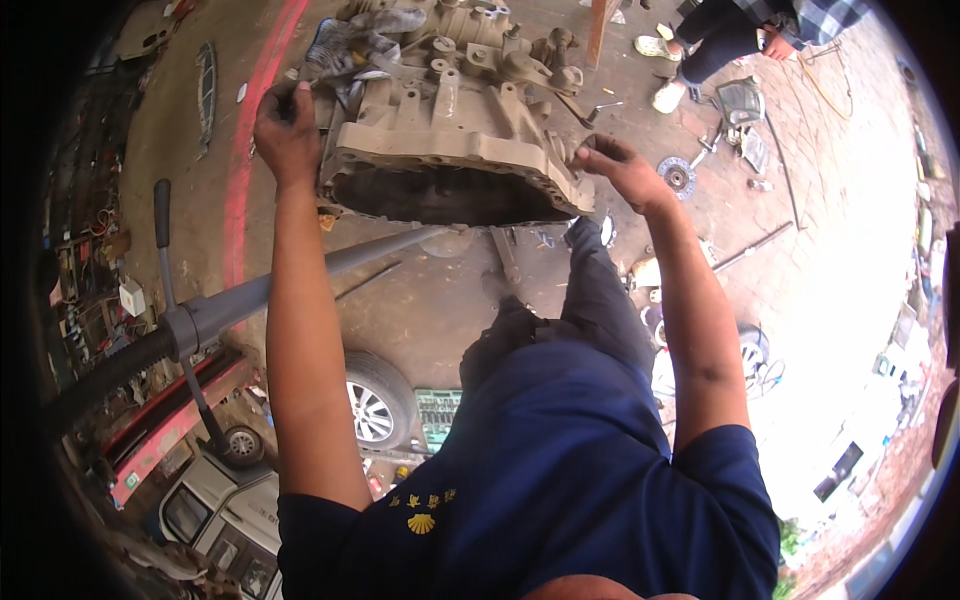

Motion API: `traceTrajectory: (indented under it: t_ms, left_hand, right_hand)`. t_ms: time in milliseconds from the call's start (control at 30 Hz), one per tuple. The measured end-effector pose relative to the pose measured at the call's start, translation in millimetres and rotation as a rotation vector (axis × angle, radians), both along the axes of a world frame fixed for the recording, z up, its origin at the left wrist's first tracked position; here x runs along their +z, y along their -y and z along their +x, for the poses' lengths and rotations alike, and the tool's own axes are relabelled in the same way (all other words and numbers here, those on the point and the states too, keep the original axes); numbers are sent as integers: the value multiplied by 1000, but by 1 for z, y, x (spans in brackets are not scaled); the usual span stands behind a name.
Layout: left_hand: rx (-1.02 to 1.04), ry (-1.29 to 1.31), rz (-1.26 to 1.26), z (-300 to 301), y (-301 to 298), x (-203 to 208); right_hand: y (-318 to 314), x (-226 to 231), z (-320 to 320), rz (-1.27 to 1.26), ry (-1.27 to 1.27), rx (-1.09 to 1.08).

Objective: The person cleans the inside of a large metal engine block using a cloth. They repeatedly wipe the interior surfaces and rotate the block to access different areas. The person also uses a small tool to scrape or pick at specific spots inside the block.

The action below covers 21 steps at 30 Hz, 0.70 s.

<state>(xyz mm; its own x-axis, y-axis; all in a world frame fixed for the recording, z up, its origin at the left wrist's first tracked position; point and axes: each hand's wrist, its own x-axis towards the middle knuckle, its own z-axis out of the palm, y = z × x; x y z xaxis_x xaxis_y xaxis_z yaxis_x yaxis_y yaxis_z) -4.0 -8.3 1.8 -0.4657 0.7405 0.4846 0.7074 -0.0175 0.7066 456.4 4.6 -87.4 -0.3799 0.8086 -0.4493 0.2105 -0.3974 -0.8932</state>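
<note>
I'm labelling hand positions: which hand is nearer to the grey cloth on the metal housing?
Left. The left hand is at the left side of the metal housing, just below the grey cloth in the picture; the right hand is at the housing's right side, farther away.

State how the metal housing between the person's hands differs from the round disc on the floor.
The metal housing is bulky and irregular; the round disc looks flat and circular. The housing looks much larger than the disc. The housing is between the left hand and right hand; the disc lies on the floor.
</note>
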Motion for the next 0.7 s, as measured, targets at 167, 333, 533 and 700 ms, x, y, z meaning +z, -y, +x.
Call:
traceTrajectory:
  t_ms: [167, 333, 533, 700]
  left_hand:
    - [22, -46, -43, -8, 3, -4]
    - [-60, 62, 41, -4, 0, -4]
    - [-19, 29, 26, 6, 4, 2]
    - [-23, 34, 12, -1, 3, -1]
  right_hand:
    - [-8, 10, 8, 17, -33, 261]
    - [-2, 14, 7, -49, -90, 200]
    - [3, 12, 5, -30, -124, 220]
    - [8, 12, -3, 14, -75, 91]
